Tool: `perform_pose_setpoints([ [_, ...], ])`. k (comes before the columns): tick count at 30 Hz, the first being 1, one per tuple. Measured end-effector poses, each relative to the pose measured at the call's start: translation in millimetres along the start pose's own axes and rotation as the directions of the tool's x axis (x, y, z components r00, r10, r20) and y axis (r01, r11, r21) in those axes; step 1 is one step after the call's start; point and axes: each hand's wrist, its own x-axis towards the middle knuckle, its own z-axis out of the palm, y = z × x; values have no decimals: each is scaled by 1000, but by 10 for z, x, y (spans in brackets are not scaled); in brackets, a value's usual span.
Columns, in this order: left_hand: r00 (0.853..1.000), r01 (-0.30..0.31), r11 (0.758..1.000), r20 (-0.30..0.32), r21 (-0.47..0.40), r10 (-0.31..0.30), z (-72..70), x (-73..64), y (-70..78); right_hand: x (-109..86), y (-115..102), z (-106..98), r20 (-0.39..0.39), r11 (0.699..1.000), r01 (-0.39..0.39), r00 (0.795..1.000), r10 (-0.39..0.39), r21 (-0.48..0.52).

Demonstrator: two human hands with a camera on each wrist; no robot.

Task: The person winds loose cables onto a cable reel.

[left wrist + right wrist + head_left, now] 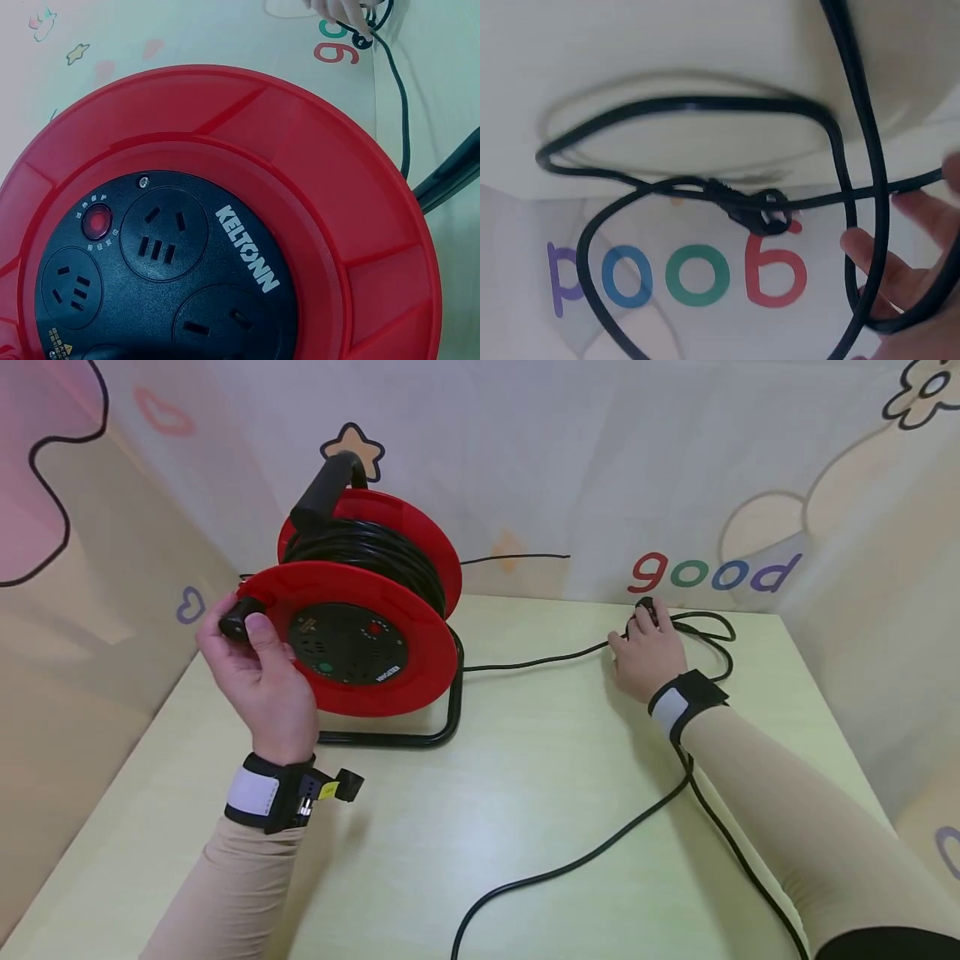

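Observation:
A red cable reel (427, 668) with black cable wound on its drum stands on the left of the table. Curled fingers of my left hand (273, 689) hold the black crank knob (238, 618) on the reel's front disc. Sockets and a red button (97, 222) show on the black centre panel (169, 289). To the right, my right hand (651, 652) pinches the black cable (536, 664), which runs out from the reel. Loose loops (697, 103) of it hang around the fingers. A black end piece with a ring (761, 214) shows among the loops in the right wrist view.
The reel rests on a black tube frame (390, 740) and has a black carry handle (318, 497) on top. More cable (570, 864) trails across the table (420, 843) to its front edge. A printed cloth wall (517, 460) stands behind and at both sides.

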Motion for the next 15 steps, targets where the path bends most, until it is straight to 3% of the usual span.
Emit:
perform_pose_setpoints([
  [6, 1000, -21, 1000, 20, 18, 21, -15, 11, -9, 40, -44, 127, -77, 998, 42, 996, -45, -41],
  [13, 1000, 23, 1000, 18, -19, -23, -36, 29, -26, 83, 22, 345, -55, 997, 75, 996, -76, -34],
  [15, 1000, 21, 1000, 20, -10, -21, -46, 27, -29, 64, 67, 384, -79, 997, 79, 994, -80, -18],
])
